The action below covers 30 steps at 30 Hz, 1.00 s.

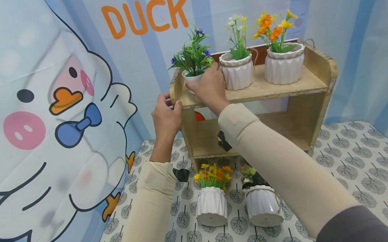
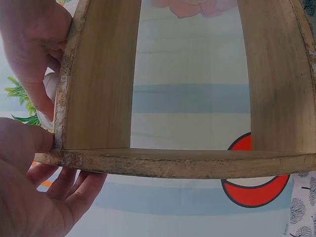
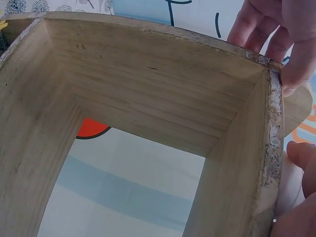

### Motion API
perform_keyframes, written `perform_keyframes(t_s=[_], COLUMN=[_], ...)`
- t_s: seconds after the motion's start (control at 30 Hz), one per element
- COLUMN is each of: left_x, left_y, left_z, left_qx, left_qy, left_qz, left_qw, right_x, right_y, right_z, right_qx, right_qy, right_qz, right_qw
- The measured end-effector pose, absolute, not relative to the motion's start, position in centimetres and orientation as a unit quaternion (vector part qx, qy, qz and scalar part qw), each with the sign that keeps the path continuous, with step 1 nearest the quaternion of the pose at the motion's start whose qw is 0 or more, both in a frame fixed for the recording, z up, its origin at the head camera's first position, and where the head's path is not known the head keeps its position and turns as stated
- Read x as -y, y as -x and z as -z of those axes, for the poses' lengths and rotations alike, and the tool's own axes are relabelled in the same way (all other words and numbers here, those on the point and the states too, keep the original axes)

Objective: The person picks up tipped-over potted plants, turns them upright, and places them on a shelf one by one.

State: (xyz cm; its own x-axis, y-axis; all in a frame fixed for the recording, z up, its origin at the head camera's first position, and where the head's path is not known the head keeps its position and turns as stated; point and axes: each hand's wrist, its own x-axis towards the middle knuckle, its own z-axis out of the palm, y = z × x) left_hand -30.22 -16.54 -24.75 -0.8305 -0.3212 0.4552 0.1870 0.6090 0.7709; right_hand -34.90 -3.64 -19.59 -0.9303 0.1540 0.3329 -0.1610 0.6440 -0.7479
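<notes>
My left hand (image 1: 167, 116) grips the upper left corner of a two-tier wooden shelf (image 1: 194, 135), with the thumb at the front edge and the fingers along the outer side. With my right hand (image 1: 212, 85) I hold a small white flowerpot (image 1: 189, 78) of purple flowers (image 1: 194, 56) at the left end of the top board. My hand hides part of this pot, and whether its base touches the board cannot be told. In the left wrist view, the left hand's fingers (image 2: 81, 190) wrap around the side panel (image 2: 173, 163).
Right of my hand on the top board stand a fluted pot with white flowers (image 1: 237, 72) and a wider one with orange and yellow flowers (image 1: 284, 66). Two more potted plants, one orange-yellow (image 1: 212, 207) and one partly covered by my sleeve (image 1: 264, 206), lie tilted on the tree-print cloth (image 1: 345, 165).
</notes>
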Motion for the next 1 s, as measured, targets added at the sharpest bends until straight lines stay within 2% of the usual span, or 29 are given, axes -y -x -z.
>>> perform_keyframes(t_s=[1.0], left_x=[16.2], left_y=[30.2], left_z=[24.8], left_qx=[0.85], left_qy=[-0.051], left_qz=[0.444], left_qw=[0.278], right_x=[-0.4], right_y=[31.8], right_z=[20.6], right_qx=[0.869], right_qy=[-0.062], right_qz=[-0.457], right_qw=[0.177])
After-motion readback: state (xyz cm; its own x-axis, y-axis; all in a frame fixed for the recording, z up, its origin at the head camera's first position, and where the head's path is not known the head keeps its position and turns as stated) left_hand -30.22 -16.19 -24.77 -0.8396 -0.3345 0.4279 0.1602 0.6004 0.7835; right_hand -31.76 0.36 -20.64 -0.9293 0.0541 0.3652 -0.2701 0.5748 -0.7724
